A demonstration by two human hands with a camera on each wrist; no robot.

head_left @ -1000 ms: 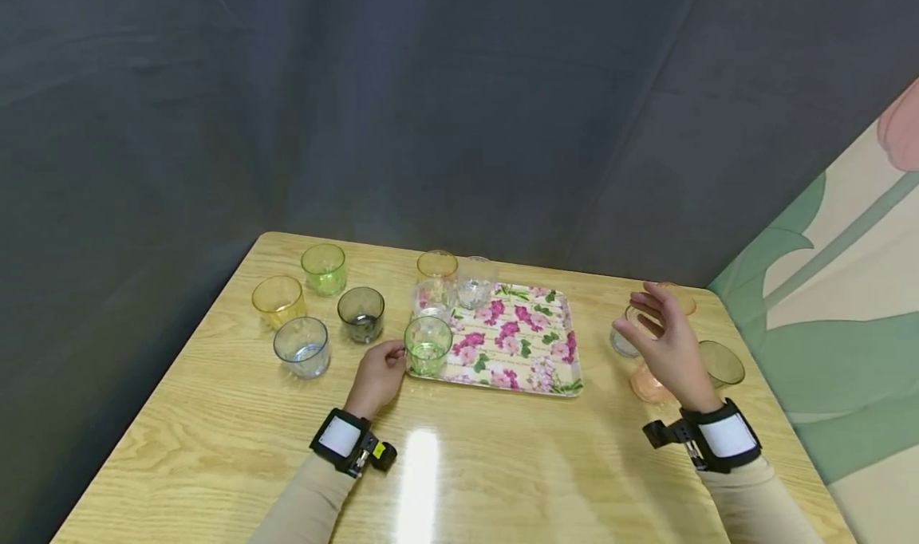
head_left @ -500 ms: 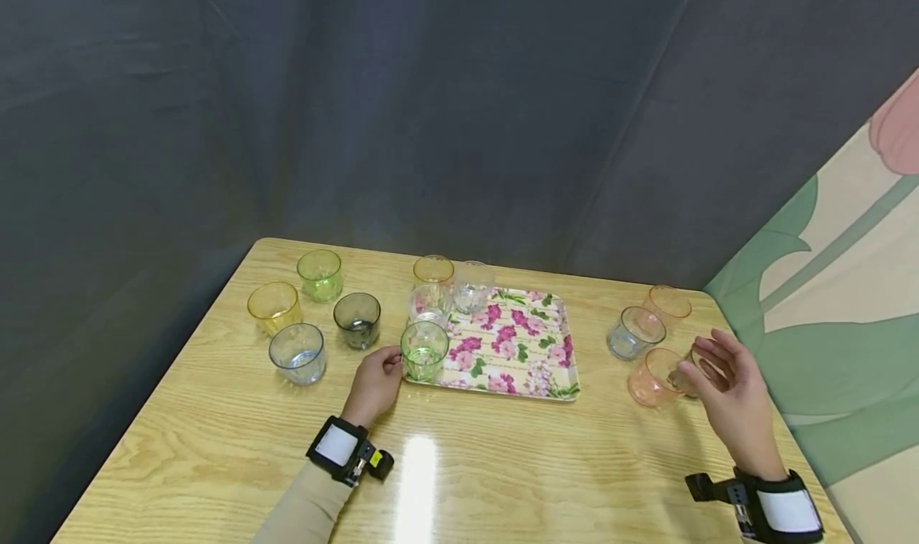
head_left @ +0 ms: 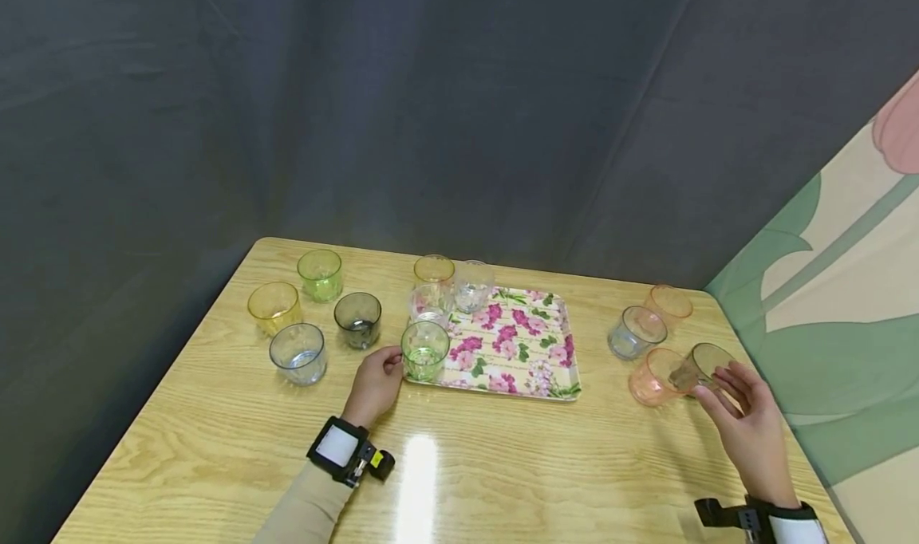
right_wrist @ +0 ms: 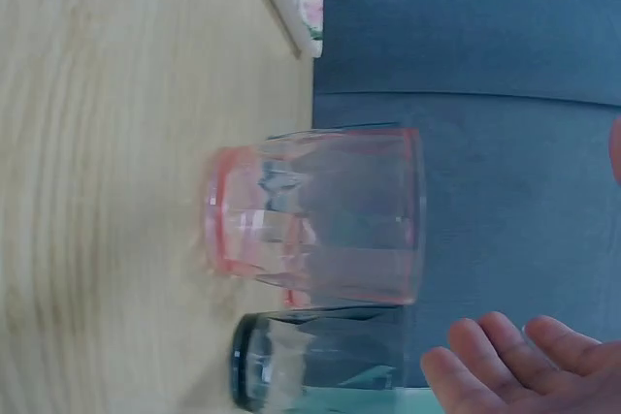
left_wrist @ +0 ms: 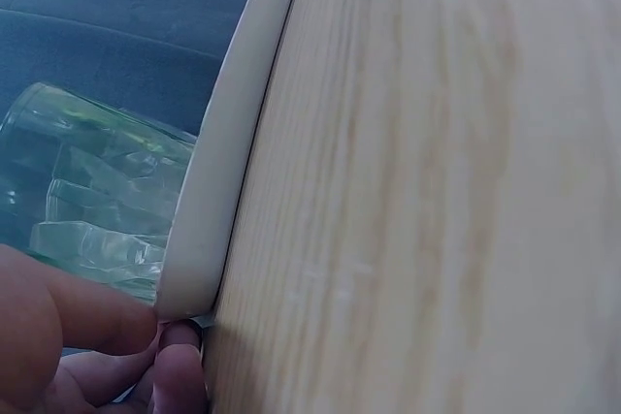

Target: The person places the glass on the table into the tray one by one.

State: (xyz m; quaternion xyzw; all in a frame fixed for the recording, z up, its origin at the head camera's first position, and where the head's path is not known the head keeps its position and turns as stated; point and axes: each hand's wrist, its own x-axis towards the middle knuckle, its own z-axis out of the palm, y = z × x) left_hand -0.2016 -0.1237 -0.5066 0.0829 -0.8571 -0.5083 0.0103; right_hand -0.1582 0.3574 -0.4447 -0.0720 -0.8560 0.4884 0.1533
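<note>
My left hand (head_left: 375,383) is at the near left corner of the flowered tray (head_left: 513,394); in the left wrist view thumb and fingers pinch the tray's rim (left_wrist: 209,191). Just beyond that corner, on the tray, stands a light green glass (head_left: 425,354). At the right, my right hand (head_left: 750,436) hovers by a smoky olive glass (head_left: 707,360), its fingers parted and loosely bent. The right wrist view shows a gap between those fingers (right_wrist: 485,361) and the smoky glass (right_wrist: 330,361). Left of it stands a pink glass (head_left: 652,378).
Behind the pink glass are a clear glass (head_left: 635,335) and an orange-rimmed glass (head_left: 669,303). Several more glasses stand on the tray's left side. At the table's left are yellow (head_left: 274,306), green (head_left: 321,274), grey (head_left: 357,321) and clear (head_left: 298,354) glasses. A dark curtain (head_left: 459,129) hangs behind.
My right hand has moved right and toward me, from over the clear and pink glasses to beside the smoky glass. My left hand stays at the tray corner.
</note>
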